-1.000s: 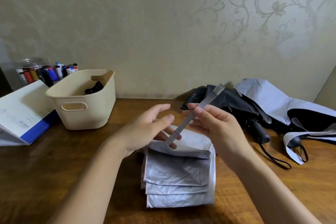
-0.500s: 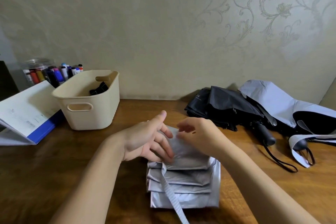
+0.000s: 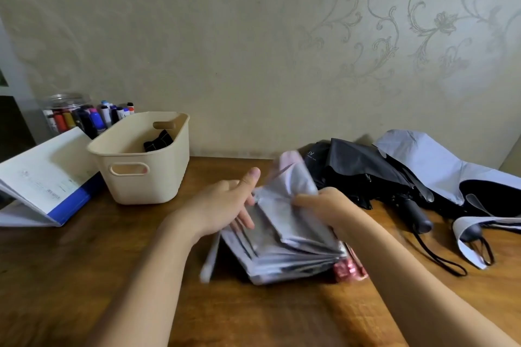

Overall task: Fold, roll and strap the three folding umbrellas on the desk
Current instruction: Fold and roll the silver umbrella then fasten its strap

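Examining the centre of the desk [image 3: 84,276], we find the silver umbrella [image 3: 282,234] lying just in front of the person, its canopy gathered into flat, stacked pleats. The left grip [image 3: 222,205] is flat with fingers straight and presses the pleats down, in our judgement to stop the slick fabric springing apart. The right grip [image 3: 324,205] curls round the far upper panel and lifts it clear, apparently to lay it over for rolling. The closing strap [image 3: 210,256] hangs loose at the bundle's left edge, not yet fastened. The fabric reads as thin, glossy and sharply creased; a pink patterned patch [image 3: 349,270] shows at the near right corner. Blur hides finer detail. The black umbrella [image 3: 366,172] and the pale grey umbrella [image 3: 439,166] lie slack and crumpled, touching each other, at the right rear.
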